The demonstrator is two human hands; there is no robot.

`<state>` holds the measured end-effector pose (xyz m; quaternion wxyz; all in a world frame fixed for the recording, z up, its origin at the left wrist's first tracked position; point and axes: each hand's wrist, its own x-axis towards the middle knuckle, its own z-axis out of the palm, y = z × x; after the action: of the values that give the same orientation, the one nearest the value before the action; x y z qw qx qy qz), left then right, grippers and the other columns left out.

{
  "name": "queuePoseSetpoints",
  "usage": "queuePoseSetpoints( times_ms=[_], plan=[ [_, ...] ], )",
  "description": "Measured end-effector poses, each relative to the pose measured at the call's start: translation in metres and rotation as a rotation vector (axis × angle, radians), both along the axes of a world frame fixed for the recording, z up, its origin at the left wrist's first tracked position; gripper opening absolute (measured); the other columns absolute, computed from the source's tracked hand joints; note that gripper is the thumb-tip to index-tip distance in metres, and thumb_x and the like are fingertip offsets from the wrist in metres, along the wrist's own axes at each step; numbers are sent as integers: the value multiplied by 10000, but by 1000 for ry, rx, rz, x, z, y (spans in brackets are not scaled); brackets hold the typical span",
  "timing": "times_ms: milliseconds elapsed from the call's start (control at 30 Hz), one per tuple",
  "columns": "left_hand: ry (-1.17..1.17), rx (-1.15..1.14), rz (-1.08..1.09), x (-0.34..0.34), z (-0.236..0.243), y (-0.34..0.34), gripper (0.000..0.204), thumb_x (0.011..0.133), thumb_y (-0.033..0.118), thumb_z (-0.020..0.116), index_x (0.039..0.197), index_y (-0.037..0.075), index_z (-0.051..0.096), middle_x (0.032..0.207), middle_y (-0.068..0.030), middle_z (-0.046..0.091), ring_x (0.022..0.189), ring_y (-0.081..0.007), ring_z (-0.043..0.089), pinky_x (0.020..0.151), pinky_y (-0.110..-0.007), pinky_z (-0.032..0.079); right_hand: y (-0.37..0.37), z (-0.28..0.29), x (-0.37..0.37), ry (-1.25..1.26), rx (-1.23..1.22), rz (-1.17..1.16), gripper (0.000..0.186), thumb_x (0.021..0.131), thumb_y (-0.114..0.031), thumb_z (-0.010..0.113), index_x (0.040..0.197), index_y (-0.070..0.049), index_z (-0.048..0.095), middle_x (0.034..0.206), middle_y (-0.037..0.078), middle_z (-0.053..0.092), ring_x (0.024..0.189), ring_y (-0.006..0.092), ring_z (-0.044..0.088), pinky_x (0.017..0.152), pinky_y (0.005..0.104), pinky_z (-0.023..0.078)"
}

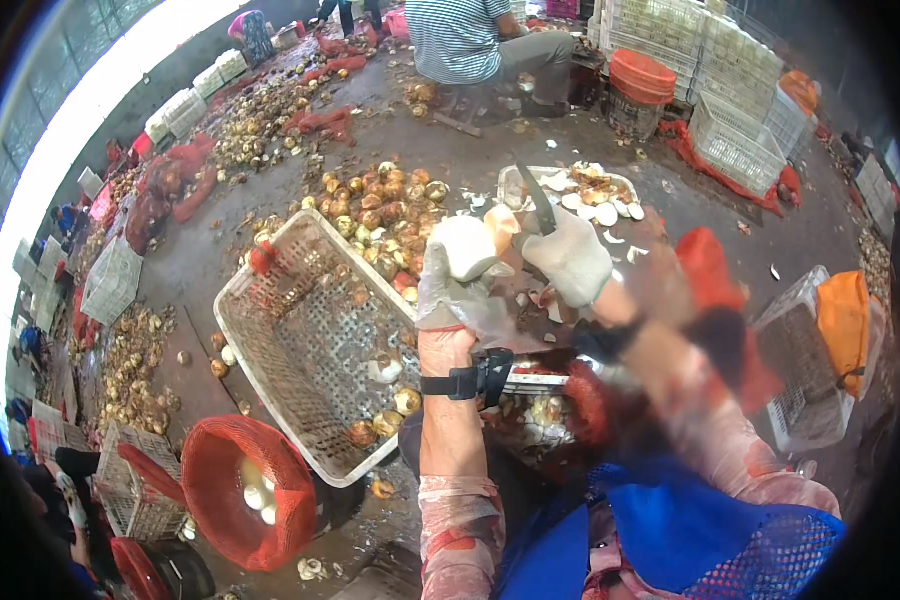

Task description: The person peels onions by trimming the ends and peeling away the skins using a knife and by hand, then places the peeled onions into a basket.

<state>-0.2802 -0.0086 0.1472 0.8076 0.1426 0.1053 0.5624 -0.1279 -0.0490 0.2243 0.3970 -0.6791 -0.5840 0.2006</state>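
My left hand (455, 290), in a thin whitish glove, is closed around a large white peeled bulb (464, 248), onion-like in shape. A pale orange piece (502, 226) shows at the bulb's right side, partly hidden. In my gloved right hand (570, 262) is a knife (536, 200), its dark blade pointing up and away to the left. The blade is close to the bulb; whether it touches I cannot tell. Beyond my hands, a shallow white tray (513, 190) bears white cut pieces and brown trimmings. Unpeeled brown bulbs (375, 205) lie heaped on the floor behind my left hand.
A dirty white crate (232, 318) with a few bulbs stands at my left. Nearer is a red-mesh-lined bucket (232, 440) holding white bulbs. At right is a crate (805, 400) with an orange cloth (843, 325). A person in a striped shirt (457, 40) sits ahead.
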Motion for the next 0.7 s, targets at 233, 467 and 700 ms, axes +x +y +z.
queuePoseSetpoints(
  times_ms=[233,467,700],
  plan=[
    [53,48,220,-3,30,-17,624,934,556,517,1313,62,472,1279,-165,539,1141,-308,542,877,-495,541,-15,3,11,263,7,74,340,788,-216,603,1023,29,598,748,192,633,701,241,635,692,354,493],
    [924,590,511,8,18,-30,735,940,277,610,1508,211,147,1364,-137,481,1266,-255,473,986,-468,483,-21,20,19,217,13,57,323,782,-204,608,1021,13,606,774,214,641,739,320,656,702,369,497],
    [330,50,130,28,15,-19,749,892,609,533,1381,55,410,1302,-155,528,1176,-344,542,888,-450,551,-3,34,43,333,65,-6,334,857,-341,646,850,-9,609,684,103,612,636,159,558,633,323,468]
  ],
)
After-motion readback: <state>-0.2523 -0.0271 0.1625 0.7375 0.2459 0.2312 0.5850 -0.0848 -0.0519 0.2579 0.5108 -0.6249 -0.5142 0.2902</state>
